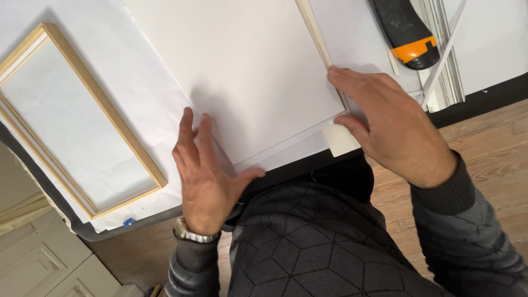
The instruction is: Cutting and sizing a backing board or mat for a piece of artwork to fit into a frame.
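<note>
The white board [247, 71] lies flat on the paper-covered table [148, 88], one corner near the table's front edge, with a thin pale wood strip [316, 33] lying along its right side. The left hand [206, 176] rests open and flat, fingers spread, on the board's lower left edge, gripping nothing. The right hand [393, 124] is also open, its fingertips pressing the strip and board edge and its thumb on a small white block [341, 140] at the corner. Uneven pressure from either hand could slide the board and pull the strip out of line. Beyond lie a black and orange utility knife [410, 36] and a metal ruler [443, 52], near enough for a sleeve to knock; a wooden frame [77, 118] sits well apart on the left
</note>
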